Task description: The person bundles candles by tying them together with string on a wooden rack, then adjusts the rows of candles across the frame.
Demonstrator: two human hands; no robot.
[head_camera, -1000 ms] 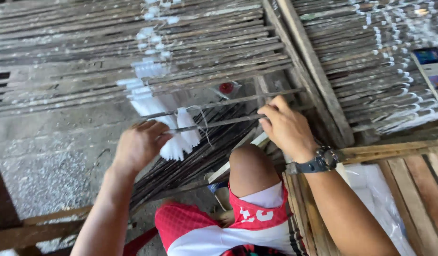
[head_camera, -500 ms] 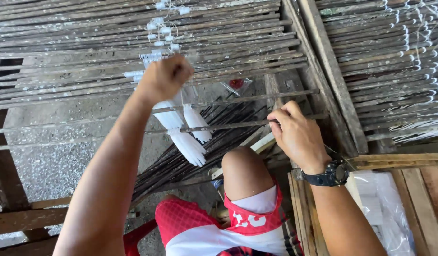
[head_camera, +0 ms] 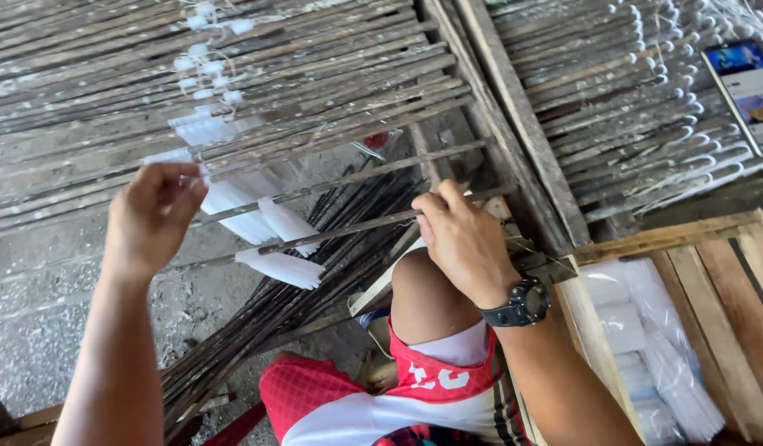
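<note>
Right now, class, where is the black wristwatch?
In the head view, the black wristwatch sits right of centre on the right hand's wrist, above the bare knee.

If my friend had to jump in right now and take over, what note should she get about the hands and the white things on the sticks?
Left hand: raised, fingers pinched at the thin strings above the hanging white pieces.
Right hand: closed on the near end of a thin dark stick, resting over the knee.
Things: the white pieces hang in small bunches from the sticks of the slanted rack. More loose sticks lie in a pile on the ground below. A wooden crate on the right holds a clear bag of white pieces.
Done: several bunches hang on the sticks.
Left: many sticks show nothing hanging.
</note>
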